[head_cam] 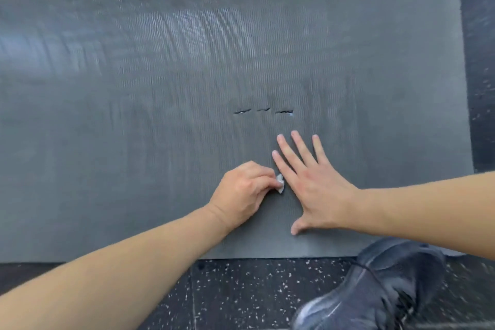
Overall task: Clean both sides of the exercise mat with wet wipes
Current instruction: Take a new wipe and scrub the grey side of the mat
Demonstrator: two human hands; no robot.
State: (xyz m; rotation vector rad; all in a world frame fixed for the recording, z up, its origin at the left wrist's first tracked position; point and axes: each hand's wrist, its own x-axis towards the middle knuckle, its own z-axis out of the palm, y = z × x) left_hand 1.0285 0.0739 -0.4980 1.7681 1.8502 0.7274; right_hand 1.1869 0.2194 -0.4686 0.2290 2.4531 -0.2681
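The exercise mat [160, 88] lies flat on the speckled floor [254, 295], grey ribbed side up, with three small tears [263, 111] near its middle. The left hand [243, 193] pinches a crumpled wet wipe [280, 183] against it. At three o'clock of that, the right hand [316, 185] presses down, fingers spread. A dark shoe [375, 289] sits at five o'clock.

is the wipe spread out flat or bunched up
Bunched up: the wet wipe is a small wad pinched in the left hand, only a bit showing past the fingers.
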